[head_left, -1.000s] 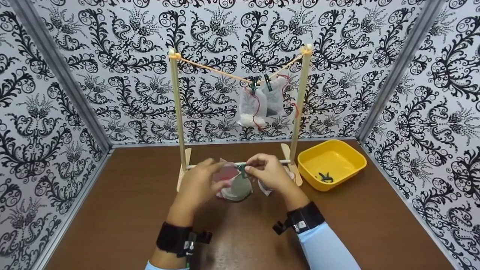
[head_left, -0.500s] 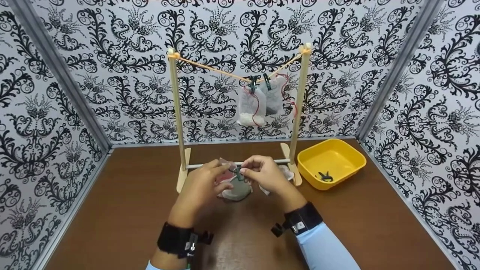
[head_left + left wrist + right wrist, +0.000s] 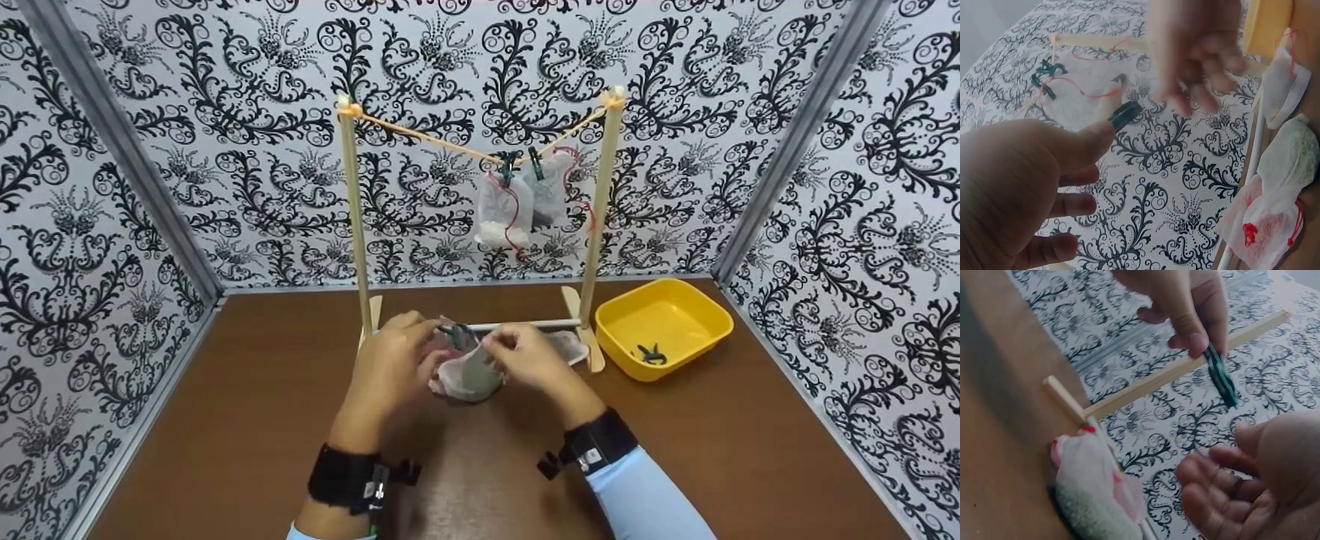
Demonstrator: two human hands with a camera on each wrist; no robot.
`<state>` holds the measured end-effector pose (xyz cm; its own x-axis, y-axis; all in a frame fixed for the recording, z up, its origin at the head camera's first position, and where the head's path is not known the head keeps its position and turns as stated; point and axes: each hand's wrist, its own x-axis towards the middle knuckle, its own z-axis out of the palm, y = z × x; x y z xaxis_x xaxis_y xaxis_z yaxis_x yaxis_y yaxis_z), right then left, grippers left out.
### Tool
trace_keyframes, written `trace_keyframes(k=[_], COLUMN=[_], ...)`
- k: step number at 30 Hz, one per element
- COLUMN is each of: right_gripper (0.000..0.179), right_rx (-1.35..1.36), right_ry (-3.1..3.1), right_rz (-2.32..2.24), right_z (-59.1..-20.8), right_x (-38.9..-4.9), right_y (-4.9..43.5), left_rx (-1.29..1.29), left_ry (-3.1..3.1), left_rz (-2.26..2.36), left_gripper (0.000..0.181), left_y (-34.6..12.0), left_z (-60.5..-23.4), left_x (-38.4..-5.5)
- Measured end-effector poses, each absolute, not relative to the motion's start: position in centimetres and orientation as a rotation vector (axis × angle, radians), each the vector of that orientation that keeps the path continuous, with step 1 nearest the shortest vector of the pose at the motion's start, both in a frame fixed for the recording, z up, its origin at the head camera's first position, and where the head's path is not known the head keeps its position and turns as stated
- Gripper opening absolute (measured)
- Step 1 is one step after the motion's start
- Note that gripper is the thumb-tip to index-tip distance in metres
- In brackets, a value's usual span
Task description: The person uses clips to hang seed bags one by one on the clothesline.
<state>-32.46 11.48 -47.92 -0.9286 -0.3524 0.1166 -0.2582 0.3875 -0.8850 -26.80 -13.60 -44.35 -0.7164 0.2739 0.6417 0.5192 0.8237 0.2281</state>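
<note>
My left hand (image 3: 388, 367) pinches a dark green clothespin (image 3: 1126, 115) between thumb and fingertips, its free end pointing toward the right hand. My right hand (image 3: 537, 369) is just to the right with fingers loosely bent and nothing in them, as the right wrist view shows. Beneath the hands lie sheer white drawstring pouches: one with green contents (image 3: 1298, 151), one with red contents (image 3: 1266, 228), and a pale one (image 3: 568, 347) further right. On the cord, a pouch with white contents (image 3: 502, 214) and one with dark contents (image 3: 551, 201) hang from green clothespins.
A wooden stand with a left post (image 3: 352, 217), a right post (image 3: 602, 210) and a white crossbar (image 3: 540, 325) rises behind the hands. Its orange cord (image 3: 427, 138) sags. To the right, a yellow basin (image 3: 701, 319) contains dark green clothespins (image 3: 651, 354). Patterned walls enclose the table.
The clothespin has passed from my right hand's fingertips to my left hand and turned to lie more sideways. My right hand has let go of it. The hanging pouches stay nearly still.
</note>
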Motion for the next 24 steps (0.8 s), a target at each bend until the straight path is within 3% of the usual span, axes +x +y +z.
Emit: trace_keyframes(k=[5,11,17,24], right_gripper=[0.014,0.018,0.032,0.024], right_rx=[-0.732,-0.893,-0.871,-0.86], right_ry=[2.759,2.832,2.897,2.989], right_rz=[-1.24,-1.019,-0.981,-0.838], right_z=[-49.5,-51.8,-53.0,-53.0], right_x=[-32.3,-32.0,-32.0,-32.1], right_y=[10.5,9.3,8.6,8.0], left_rx=[-0.475,-0.323,-0.235,-0.21], left_ry=[-2.4,-2.443,-2.441,-2.451], left_rz=[-0.527,-0.568,-0.607,-0.586], left_gripper=[0.04,0.029,0.01,0.007], left_y=[-14.4,-15.1,-15.4,-15.7], left_z=[-45.0,-45.5,-45.8,-45.9], left_x=[-27.4,-28.0,-28.3,-28.3])
